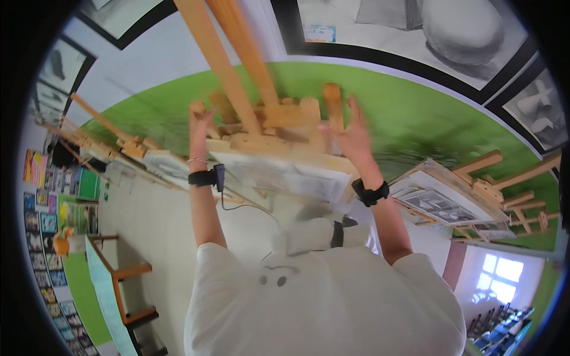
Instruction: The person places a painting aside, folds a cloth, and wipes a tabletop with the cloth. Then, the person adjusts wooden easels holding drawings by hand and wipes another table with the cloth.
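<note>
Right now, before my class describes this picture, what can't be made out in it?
All in the head view:
- Right hand: blur hides whether its fingers touch the wooden easel.
- Left hand: blur hides its exact hold, if any.
- Drawing on the easel: blur and slant hide its subject.
- Large framed drawing: cut off by the top edge.
- Label: print too small.

Smooth-looking pale wood of the easel point(240, 107), matt paper drawing point(282, 173), cloth shirt point(323, 302).

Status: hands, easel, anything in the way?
Right hand open beside easel; left hand at its other side, grip unclear. Drawing on easel. Cable loops from left wristband; possible snag.
</note>
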The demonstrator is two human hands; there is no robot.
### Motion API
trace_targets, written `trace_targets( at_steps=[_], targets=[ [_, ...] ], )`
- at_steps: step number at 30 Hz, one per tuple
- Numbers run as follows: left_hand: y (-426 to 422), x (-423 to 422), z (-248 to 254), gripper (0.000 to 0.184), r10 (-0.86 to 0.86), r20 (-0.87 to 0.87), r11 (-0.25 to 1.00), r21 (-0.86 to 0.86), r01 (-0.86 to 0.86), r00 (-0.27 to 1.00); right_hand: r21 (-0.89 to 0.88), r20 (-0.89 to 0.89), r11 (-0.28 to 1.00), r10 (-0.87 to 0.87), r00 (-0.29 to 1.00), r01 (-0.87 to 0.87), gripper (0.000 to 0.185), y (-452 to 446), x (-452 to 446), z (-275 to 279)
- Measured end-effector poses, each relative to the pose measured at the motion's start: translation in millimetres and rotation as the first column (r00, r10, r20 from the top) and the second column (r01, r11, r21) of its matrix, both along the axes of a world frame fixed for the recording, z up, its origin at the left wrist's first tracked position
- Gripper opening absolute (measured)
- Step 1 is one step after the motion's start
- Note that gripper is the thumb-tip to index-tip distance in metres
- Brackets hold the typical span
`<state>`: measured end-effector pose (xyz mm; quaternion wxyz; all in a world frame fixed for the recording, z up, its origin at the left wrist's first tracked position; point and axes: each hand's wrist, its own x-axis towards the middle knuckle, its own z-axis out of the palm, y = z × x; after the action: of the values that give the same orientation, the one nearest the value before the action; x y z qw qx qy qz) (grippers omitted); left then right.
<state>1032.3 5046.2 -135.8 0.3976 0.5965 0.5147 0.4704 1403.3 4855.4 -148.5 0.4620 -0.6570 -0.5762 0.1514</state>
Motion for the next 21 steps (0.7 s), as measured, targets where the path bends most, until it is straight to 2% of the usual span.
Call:
trace_targets(
  at_steps=[1, 4, 5, 8, 11, 14, 17, 20, 21],
  targets=[
    [16.5, -7.9, -11.6, 0.072, -0.038, 0.021, 0.992, 0.123, 0.035, 0.999, -0.026, -0.021, 0.999, -0.021, 1.0, 0.021, 0.111, 4.4, -7.0, 2.7],
    [20.9, -14.3, 17.6, 0.064, -0.229, 0.086, 0.963, -0.125, 0.238, 0.97, -0.016, -0.169, 0.998, -0.06, 0.984, 0.058, 0.115, 20.8, -24.3, 1.7],
    [28.8, -20.2, 16.5, 0.06, -0.271, 0.039, 0.954, -0.122, 0.274, 0.962, 0.001, -0.234, 0.998, -0.066, 0.97, 0.068, 0.117, 26.2, -31.3, -1.5],
    [61.0, -35.1, -11.7, 0.057, -0.229, 0.115, 0.95, -0.189, 0.248, 0.967, 0.093, -0.381, 0.99, -0.062, 0.922, 0.105, 0.117, 46.3, -38.5, -13.0],
    [79.5, -45.7, -22.7, 0.055, -0.473, 0.272, 0.833, -0.17, 0.526, 0.838, 0.093, -0.316, 0.979, -0.142, 0.938, 0.18, 0.115, 46.9, -44.2, -21.5],
    [75.3, -42.9, -25.0, 0.049, -0.479, 0.309, 0.83, -0.144, 0.538, 0.822, 0.101, -0.342, 0.976, -0.149, 0.928, 0.194, 0.109, 49.3, -45.9, -26.9],
    [61.1, -40.8, -15.1, 0.044, -0.326, 0.134, 0.876, -0.329, 0.352, 0.936, 0.138, -0.314, 0.961, -0.186, 0.931, 0.238, 0.099, 54.2, -48.2, -33.4],
    [36.2, -16.2, 0.3, 0.039, -0.33, 0.206, 0.937, -0.05, 0.347, 0.921, 0.104, -0.44, 0.95, -0.223, 0.87, 0.296, 0.086, 52.8, -60.1, -25.8],
    [35.8, -17.5, -3.2, 0.04, -0.279, 0.163, 0.956, -0.044, 0.29, 0.946, 0.118, -0.439, 0.939, -0.243, 0.865, 0.324, 0.081, 51.7, -62.0, -27.0]
  ],
)
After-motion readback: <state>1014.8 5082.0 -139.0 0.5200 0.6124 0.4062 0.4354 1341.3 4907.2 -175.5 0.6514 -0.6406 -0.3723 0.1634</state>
